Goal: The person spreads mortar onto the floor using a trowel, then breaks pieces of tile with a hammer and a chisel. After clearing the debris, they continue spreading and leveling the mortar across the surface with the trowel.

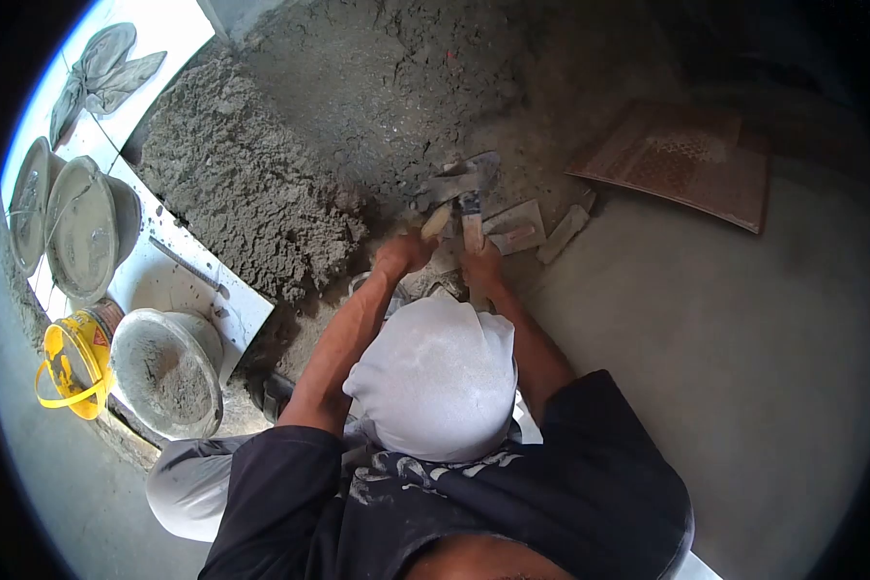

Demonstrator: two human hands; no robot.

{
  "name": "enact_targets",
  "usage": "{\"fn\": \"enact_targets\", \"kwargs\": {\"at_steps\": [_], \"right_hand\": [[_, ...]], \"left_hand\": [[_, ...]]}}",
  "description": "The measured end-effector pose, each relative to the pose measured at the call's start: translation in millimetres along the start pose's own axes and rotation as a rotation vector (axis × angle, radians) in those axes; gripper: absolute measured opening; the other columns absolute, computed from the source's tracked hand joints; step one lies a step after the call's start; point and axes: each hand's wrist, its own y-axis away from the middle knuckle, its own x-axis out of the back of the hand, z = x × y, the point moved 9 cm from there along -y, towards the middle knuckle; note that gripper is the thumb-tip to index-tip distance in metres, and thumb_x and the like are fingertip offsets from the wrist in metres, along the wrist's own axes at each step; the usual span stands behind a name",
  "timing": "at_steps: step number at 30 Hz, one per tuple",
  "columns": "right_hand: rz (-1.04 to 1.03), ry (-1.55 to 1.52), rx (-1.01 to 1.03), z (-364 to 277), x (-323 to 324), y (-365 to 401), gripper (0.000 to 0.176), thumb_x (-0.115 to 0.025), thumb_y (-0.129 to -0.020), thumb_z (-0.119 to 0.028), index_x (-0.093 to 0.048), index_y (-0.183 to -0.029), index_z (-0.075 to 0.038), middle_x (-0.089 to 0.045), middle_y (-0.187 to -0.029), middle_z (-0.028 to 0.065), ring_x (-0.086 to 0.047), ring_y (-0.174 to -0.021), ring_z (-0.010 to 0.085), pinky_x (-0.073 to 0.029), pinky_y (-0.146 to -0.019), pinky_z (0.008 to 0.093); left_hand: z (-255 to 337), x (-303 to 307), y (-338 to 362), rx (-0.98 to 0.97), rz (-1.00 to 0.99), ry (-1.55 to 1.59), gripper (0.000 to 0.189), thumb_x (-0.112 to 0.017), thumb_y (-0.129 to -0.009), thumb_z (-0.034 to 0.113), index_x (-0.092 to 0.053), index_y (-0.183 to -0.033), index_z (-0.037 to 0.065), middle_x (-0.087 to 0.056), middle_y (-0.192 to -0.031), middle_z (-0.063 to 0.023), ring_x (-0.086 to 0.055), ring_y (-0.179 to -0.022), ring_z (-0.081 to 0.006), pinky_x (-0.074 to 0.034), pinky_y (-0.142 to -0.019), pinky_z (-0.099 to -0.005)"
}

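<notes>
Yeah, my right hand (481,266) clamps a trowel handle (472,230), left hand (406,254) a wooden handle (437,221); probably stiff, best held there.

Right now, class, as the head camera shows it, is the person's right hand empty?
No, the right hand is closed around a pale tool handle, which sticks out beyond the fingers.

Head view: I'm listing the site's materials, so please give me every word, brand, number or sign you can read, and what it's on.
No text is legible.
Yellow bucket: label too small and blurred to read.
Black shirt: pale marks, possibly print, unreadable.
</notes>
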Motion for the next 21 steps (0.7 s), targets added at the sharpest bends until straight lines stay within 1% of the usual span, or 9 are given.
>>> {"fn": "enact_targets", "kwargs": {"at_steps": [4,6,7,9,13,16,18,19,21], "right_hand": [[0.186,-0.094,0.003,-0.2,8.7,10.1,0.021,-0.061,-0.073,-0.011,-0.053,-0.089,0.000,-0.055,-0.058,0.0050,-0.052,-0.046,0.0134,-0.043,-0.043,0.0312],[0.437,-0.386,0.217,-17.4,28.8,-1.5,0.023,-0.061,-0.074,-0.011,-0.053,-0.092,-0.001,-0.056,-0.058,0.0043,-0.052,-0.045,0.0137,-0.043,-0.043,0.0319],[0.443,-0.389,0.217,-12.9,33.0,5.3,0.023,-0.061,-0.074,-0.011,-0.053,-0.092,-0.001,-0.056,-0.058,0.0043,-0.052,-0.045,0.0137,-0.043,-0.043,0.0319],[0.164,0.104,-0.018,-10.3,19.4,13.3,0.018,-0.062,-0.077,-0.009,-0.050,-0.088,-0.002,-0.052,-0.056,0.0042,-0.051,-0.042,0.0138,-0.042,-0.039,0.0312],[0.161,-0.186,-0.043,-12.3,22.6,15.1,0.017,-0.061,-0.079,-0.008,-0.050,-0.090,-0.003,-0.052,-0.056,0.0031,-0.051,-0.044,0.0137,-0.042,-0.040,0.0307],[0.379,-0.505,0.164,14.5,30.8,0.0,0.026,-0.063,-0.078,-0.013,-0.051,-0.098,-0.001,-0.057,-0.061,0.0087,-0.052,-0.043,0.0153,-0.044,-0.042,0.0320],[0.617,-0.062,0.426,4.5,34.3,11.8,0.030,-0.065,-0.079,-0.016,-0.050,-0.100,0.000,-0.057,-0.064,0.0091,-0.053,-0.045,0.0150,-0.043,-0.043,0.0314],[0.622,-0.057,0.429,8.6,39.9,18.8,0.030,-0.065,-0.079,-0.016,-0.050,-0.100,0.000,-0.057,-0.064,0.0091,-0.053,-0.045,0.0150,-0.043,-0.043,0.0314],[0.104,-0.046,-0.059,28.1,2.0,14.4,0.033,-0.065,-0.079,-0.016,-0.048,-0.101,0.002,-0.058,-0.070,0.0106,-0.057,-0.051,0.0175,-0.044,-0.046,0.0326]], "left_hand": [[-5.6,-4.5,-10.2,-0.003,-0.076,0.031,0.061,-0.046,-0.085,0.051,-0.053,-0.121,0.002,-0.055,-0.120,-0.0227,-0.053,-0.113,-0.0346,-0.042,-0.093,-0.0420],[0.3,4.2,-4.6,0.006,-0.046,0.038,0.061,-0.046,-0.085,0.051,-0.054,-0.120,0.002,-0.055,-0.120,-0.0226,-0.053,-0.113,-0.0349,-0.042,-0.094,-0.0421],[1.8,7.6,2.8,0.020,-0.023,0.046,0.061,-0.046,-0.084,0.051,-0.054,-0.120,0.001,-0.055,-0.120,-0.0226,-0.053,-0.113,-0.0352,-0.041,-0.094,-0.0421],[2.5,7.9,-1.3,-0.023,0.011,0.041,0.062,-0.047,-0.085,0.051,-0.054,-0.120,0.001,-0.055,-0.120,-0.0225,-0.053,-0.113,-0.0356,-0.041,-0.094,-0.0422],[1.4,8.2,4.4,-0.027,0.044,0.068,0.062,-0.047,-0.085,0.050,-0.053,-0.121,0.001,-0.055,-0.119,-0.0232,-0.052,-0.113,-0.0366,-0.041,-0.094,-0.0429],[-2.0,-7.3,2.8,0.032,-0.024,0.112,0.063,-0.046,-0.086,0.051,-0.050,-0.123,0.000,-0.054,-0.121,-0.0247,-0.051,-0.114,-0.0380,-0.041,-0.094,-0.0437],[-3.0,-14.4,-11.2,-0.003,0.001,0.110,0.065,-0.046,-0.086,0.052,-0.050,-0.122,-0.001,-0.054,-0.120,-0.0251,-0.051,-0.113,-0.0389,-0.041,-0.094,-0.0441],[-4.8,-23.6,-15.6,-0.022,0.012,0.113,0.066,-0.046,-0.085,0.053,-0.050,-0.122,-0.002,-0.055,-0.119,-0.0256,-0.052,-0.112,-0.0398,-0.041,-0.093,-0.0445],[-0.1,-22.5,-12.3,0.003,0.025,0.126,0.066,-0.046,-0.086,0.052,-0.050,-0.120,-0.003,-0.055,-0.118,-0.0260,-0.052,-0.112,-0.0408,-0.041,-0.093,-0.0453]]}}
